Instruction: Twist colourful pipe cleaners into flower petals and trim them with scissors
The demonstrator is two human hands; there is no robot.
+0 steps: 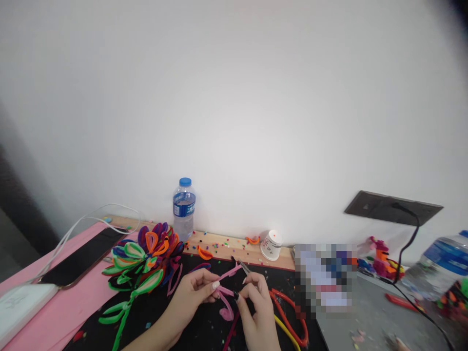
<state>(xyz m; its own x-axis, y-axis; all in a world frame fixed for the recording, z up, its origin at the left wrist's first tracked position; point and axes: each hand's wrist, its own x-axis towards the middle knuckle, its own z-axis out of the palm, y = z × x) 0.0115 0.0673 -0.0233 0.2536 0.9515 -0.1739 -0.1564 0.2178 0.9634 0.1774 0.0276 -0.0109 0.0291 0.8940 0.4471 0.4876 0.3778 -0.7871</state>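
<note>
Both hands meet over the black mat [204, 319]. My left hand [195, 295] pinches a pink pipe cleaner [227, 291] between thumb and fingers. On its other side, my right hand [256, 304] is closed, its thumb and finger on the same pink stem. A curled pink end [226, 312] hangs between the hands. Beyond the right fingers a pointed metal tool tip [244, 267] shows; its handle is hidden, and I cannot tell if the right hand grips it. Left of my hands lies a multicoloured pipe-cleaner flower [148, 256] with a green stem.
A water bottle [184, 209] and a white paper cup [271, 245] stand by the wall. Phone [84, 256] and white power bank [27, 309] lie left on pink paper. Red pipe cleaners [292, 302] lie right. A black cable [405, 248] runs down from the wall socket [376, 208].
</note>
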